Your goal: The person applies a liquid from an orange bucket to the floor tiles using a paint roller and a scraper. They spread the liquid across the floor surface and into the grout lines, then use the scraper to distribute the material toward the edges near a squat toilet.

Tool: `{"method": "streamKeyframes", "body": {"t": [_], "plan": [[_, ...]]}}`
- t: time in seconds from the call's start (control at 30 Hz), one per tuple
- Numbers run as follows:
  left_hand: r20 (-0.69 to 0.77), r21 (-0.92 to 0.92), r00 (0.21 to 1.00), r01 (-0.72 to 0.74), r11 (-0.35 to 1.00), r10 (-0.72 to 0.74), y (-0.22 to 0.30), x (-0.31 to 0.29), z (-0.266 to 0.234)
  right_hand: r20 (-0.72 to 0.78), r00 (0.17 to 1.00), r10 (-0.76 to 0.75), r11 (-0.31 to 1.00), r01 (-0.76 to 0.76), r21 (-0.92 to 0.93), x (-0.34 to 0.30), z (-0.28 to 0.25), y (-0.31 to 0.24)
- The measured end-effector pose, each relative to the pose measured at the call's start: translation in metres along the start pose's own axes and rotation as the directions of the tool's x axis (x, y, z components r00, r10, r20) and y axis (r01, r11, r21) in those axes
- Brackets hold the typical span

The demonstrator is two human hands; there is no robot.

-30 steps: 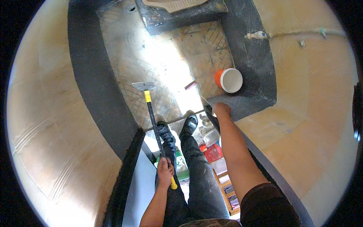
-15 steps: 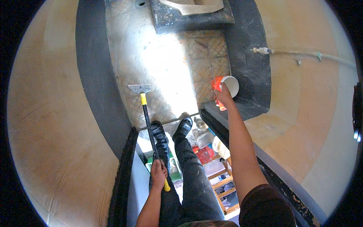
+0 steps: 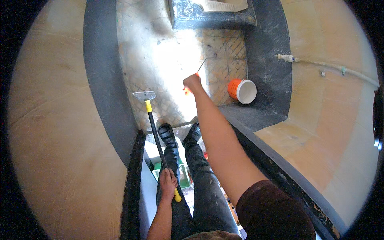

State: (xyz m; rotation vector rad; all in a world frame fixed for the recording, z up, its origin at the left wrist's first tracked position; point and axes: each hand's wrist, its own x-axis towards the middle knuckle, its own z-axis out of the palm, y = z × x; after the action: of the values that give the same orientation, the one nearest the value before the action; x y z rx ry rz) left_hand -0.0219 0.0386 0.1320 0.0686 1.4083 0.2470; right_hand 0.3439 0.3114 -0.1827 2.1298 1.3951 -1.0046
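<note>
My left hand [image 3: 168, 182] is wrapped round the black pole of a long-handled scraper [image 3: 153, 124]. The scraper has yellow ends, and its flat metal blade [image 3: 144, 95] is over the tiled floor on the left. My right hand [image 3: 193, 83] is stretched forward, closed on an orange-handled tool with a thin bent rod [image 3: 203, 65]. Glare on the floor makes the rod's far end hard to see. To the right of that hand, apart from it, an orange bucket with a white inside [image 3: 247, 92] sits by the dark wall base; whether it stands or lies is unclear.
A black-sided raised block with a pale basin [image 3: 216, 21] is at the far end. Dark bands run along both walls. A tap and pipe [image 3: 286, 58] are on the right wall. Both feet [image 3: 167, 135] are by the threshold, with a green container [image 3: 184, 176] behind them.
My right hand has moved left, away from the bucket, carrying the orange-handled tool, whose rod now shows. The left hand still holds the scraper, with its blade slightly shifted.
</note>
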Motion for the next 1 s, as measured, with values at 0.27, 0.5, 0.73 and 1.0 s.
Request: {"method": "streamKeyframes", "body": {"t": [0.27,0.5,0.73,1.0], "plan": [[-0.083,0.059,0.994,-0.070,0.996,0.075,0.009,-0.012,0.014,0.242,0.957,0.163,0.371,-0.286,0.883,-0.251,-0.108,0.056],[-0.050,0.039,0.999,-0.006,0.999,0.008,-0.006,0.006,-0.005,-0.130,0.808,0.574,0.556,-0.268,0.787,-0.081,-0.112,0.171],[-0.098,-0.058,0.995,0.015,0.998,-0.020,-0.038,0.016,-0.027,0.209,0.909,0.361,0.572,-0.393,0.720,-0.051,-0.083,-0.001],[-0.057,-0.023,0.998,-0.038,0.999,0.037,-0.009,-0.013,-0.001,-0.062,0.978,0.202,0.714,-0.104,0.692,-0.275,-0.026,0.017]]}}
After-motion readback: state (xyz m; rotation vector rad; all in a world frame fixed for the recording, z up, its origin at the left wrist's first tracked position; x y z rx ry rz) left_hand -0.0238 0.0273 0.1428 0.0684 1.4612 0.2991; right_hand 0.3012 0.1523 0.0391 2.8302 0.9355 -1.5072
